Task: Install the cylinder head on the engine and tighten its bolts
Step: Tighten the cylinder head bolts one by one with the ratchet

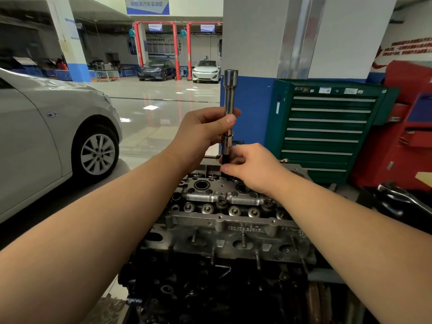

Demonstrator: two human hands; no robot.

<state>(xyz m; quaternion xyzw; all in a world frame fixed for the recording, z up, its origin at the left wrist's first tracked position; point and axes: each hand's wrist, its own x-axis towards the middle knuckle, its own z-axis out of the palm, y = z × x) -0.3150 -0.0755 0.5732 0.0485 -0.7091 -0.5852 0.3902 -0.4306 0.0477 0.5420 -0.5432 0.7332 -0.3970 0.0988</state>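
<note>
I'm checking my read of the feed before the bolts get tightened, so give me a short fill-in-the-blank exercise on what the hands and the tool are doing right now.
1. The long chrome socket extension bar stands ____ over the grey metal cylinder head.
2. The left hand grips the bar ____ the right hand.
3. The tool chest with silver drawer handles behind the engine is ____ in colour.

Missing words: upright; above; green
</note>
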